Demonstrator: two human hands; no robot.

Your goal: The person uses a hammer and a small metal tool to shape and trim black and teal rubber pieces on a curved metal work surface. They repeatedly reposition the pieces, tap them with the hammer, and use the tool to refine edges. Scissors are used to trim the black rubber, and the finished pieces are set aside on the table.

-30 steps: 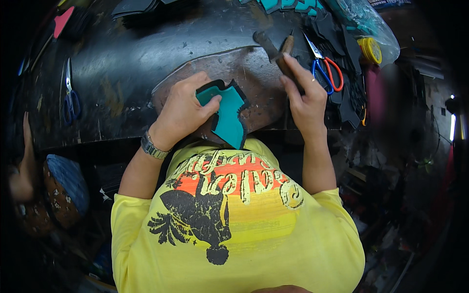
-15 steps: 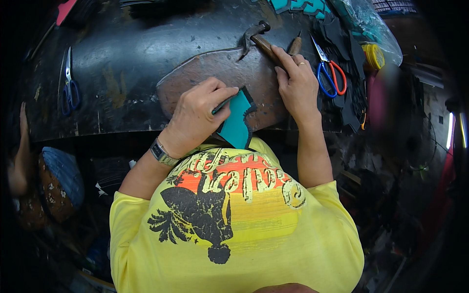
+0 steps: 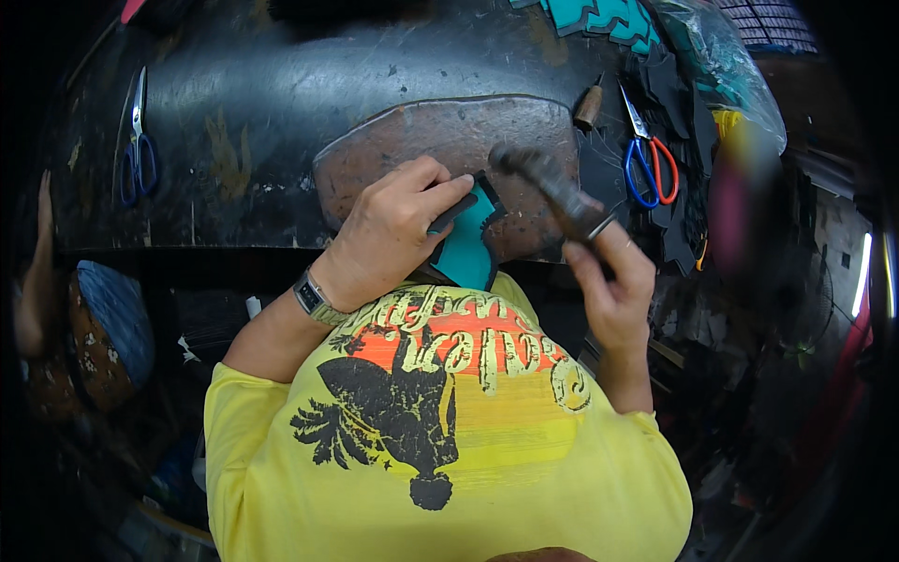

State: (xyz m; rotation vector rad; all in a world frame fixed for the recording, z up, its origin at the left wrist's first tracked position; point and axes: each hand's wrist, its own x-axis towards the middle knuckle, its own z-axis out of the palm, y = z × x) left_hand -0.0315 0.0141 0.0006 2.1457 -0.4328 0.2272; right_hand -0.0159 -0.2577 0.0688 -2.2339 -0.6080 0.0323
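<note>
Far left, at about 9 o'clock on the dark worktop (image 3: 243, 140), lie blue scissors (image 3: 139, 155). Next comes the left hand (image 3: 389, 239). Its fingers press down on a teal piece (image 3: 468, 245) with a black edge, pinning it flat on a brown slab (image 3: 440, 140). The teal piece sits at the near edge of the slab, just in front of the person's chest. Its long side runs from about 1 o'clock down to 7 o'clock, and the top end points away from the person.

To the right, the right hand (image 3: 609, 272) is closed tight around a hammer (image 3: 548, 187). The hammer head looks blurry, so it is probably moving. It hangs just above the teal piece, at about 2 o'clock from it.

The left fingers are very close to where the hammer may land, so it could hit them. The piece could also slip if the press is loose.

Farther right lie red and blue scissors (image 3: 646, 159).
</note>
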